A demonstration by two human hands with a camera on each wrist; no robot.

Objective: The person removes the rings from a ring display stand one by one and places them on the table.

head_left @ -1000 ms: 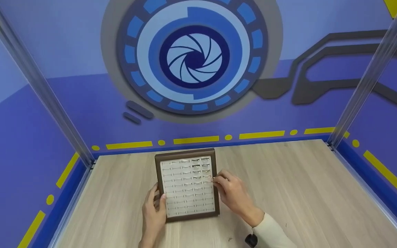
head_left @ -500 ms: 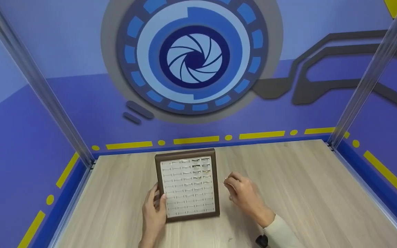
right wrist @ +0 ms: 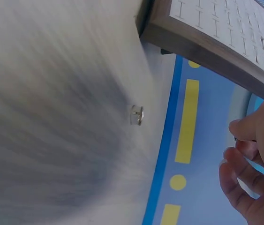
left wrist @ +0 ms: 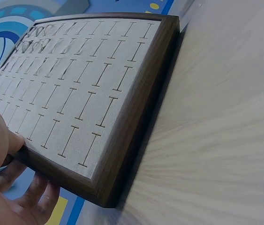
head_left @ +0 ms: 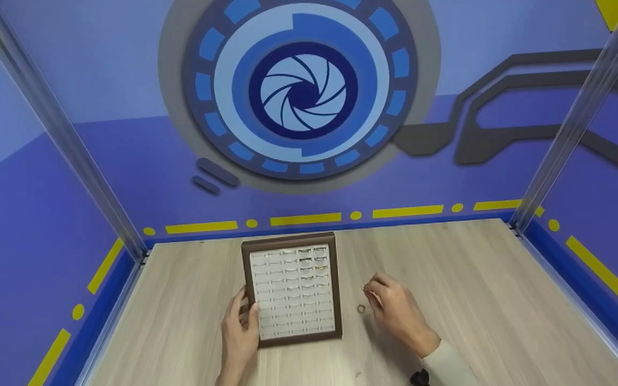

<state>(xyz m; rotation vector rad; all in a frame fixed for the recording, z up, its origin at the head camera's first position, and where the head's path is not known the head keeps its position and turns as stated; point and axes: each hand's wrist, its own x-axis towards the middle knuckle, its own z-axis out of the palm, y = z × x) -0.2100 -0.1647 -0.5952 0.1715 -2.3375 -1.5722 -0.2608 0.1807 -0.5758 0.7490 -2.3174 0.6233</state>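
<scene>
**Eased away from the ring display [head_left: 295, 292], with a loose ring [right wrist: 141, 115] now in sight on the counter [head_left: 480, 279]**

Brought together at thumb and fingertip in the right grip [head_left: 397, 311]. Cannot tell if pinching a ring or nothing; only a tiny dark sliver [right wrist: 235, 138] to make out at the tips. Shifted to the right over the last second, from touching or nearly touching the right edge of the ring display to well apart from it. Just to the left of the right grip, and slightly nearer the body than its fingertips: the loose ring, clear of the fingers, in a spot covered by the hand half a second ago. Hard to say whether just let go or already lying there. Judged from this, at least one ring now out of the slots [left wrist: 68, 141].

Raised above the counter on the right, with the other fingers loosely curved below the thumb, and reaching in from the near right in a pale sleeve [head_left: 451, 367].

Well to the left of the right grip, clasped by its left edge in the left grip [head_left: 240, 327], with thumb in front and fingers curled behind: the ring display, tilted toward the body, hardly moved. Across from the left grip, in the far right corner: seated rings [head_left: 305, 261]. Beyond both: the patterned back wall [head_left: 126, 171].
</scene>
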